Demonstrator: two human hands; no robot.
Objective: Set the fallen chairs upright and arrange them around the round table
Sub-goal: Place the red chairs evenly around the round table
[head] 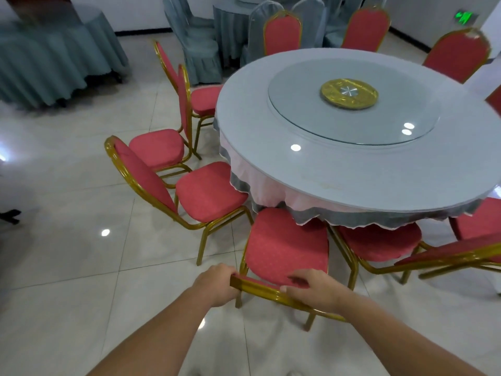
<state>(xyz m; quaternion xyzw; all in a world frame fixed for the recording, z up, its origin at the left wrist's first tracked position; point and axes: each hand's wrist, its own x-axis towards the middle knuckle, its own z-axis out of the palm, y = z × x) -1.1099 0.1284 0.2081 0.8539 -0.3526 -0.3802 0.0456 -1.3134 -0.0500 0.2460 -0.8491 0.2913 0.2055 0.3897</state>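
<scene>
A red-cushioned chair with a gold metal frame [287,248] stands upright right in front of me, its seat tucked under the edge of the round table [360,185]. My left hand [215,284] grips the left end of its backrest top rail. My right hand [315,290] grips the same rail further right. Other matching chairs stand upright around the table: one to the left [208,194], one facing away from the table [158,147], one behind it [206,99], one to the right [379,241], and three on the far side.
A glass turntable [298,104] with a gold hub [349,93] lies on the table. Grey-covered chairs [200,47] and draped tables [48,58] stand at the back and left. Glossy tiled floor spreads to my left. A chair back [455,255] juts in at right.
</scene>
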